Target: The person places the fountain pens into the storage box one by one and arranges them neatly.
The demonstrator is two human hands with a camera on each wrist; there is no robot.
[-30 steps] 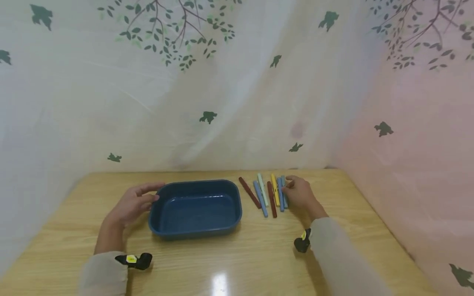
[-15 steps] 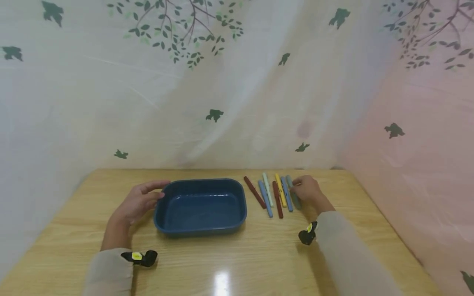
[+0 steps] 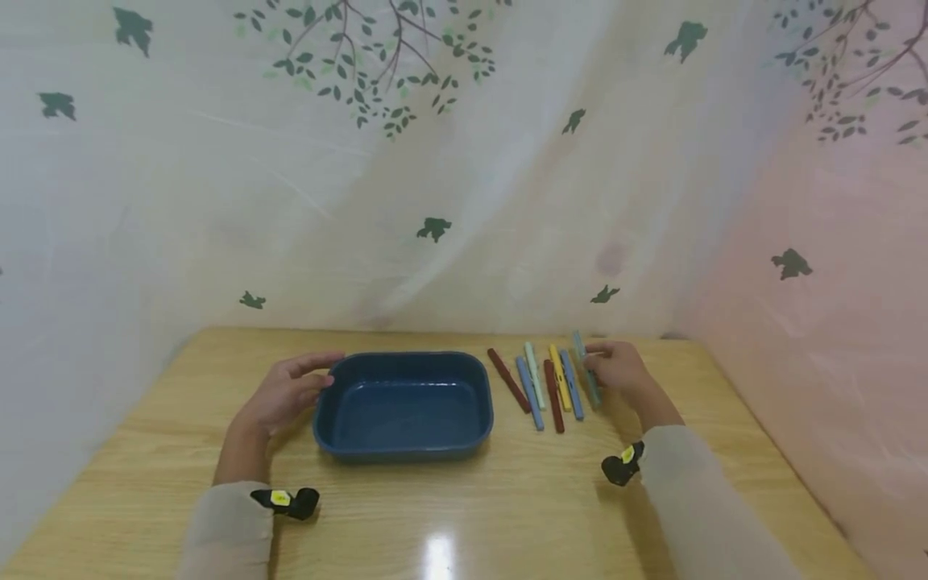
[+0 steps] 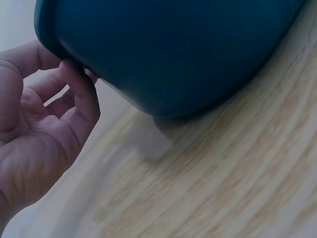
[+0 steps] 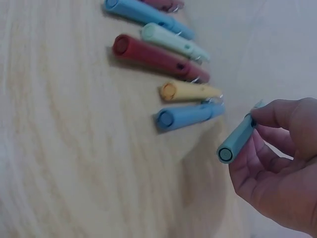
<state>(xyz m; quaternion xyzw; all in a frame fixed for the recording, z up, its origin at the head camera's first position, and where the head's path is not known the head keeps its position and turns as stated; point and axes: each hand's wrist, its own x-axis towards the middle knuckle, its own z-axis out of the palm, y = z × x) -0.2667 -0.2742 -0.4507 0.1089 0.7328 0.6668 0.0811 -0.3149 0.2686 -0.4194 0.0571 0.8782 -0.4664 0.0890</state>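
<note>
My right hand (image 3: pixel 619 372) pinches a grey-green pen (image 5: pixel 237 141) between thumb and fingers. Tilted, with its round end toward the camera in the right wrist view, that pen stands just right of the other pens. A row of several pens lies on the table: a blue pen (image 3: pixel 572 385), a yellow pen (image 3: pixel 559 377), a mint pen (image 3: pixel 535 375) and a dark red pen (image 3: pixel 553 396) among them. To their left sits a deep blue rectangular dish (image 3: pixel 402 453). At its left end, my left hand (image 3: pixel 286 395) holds the rim, fingertips bent under it in the left wrist view.
The light wooden table (image 3: pixel 507 515) ends at the back against a pale curtain (image 3: pixel 326 242) printed with leaves and birds. A pinkish curtain (image 3: pixel 848 338) borders the right side. Each cuff carries a small black camera (image 3: pixel 623 465).
The grey-green pen, earlier lying beside the right-hand blue pen, has shifted right in my right hand's fingers and now its far end is raised. My left hand stays on the dish.
</note>
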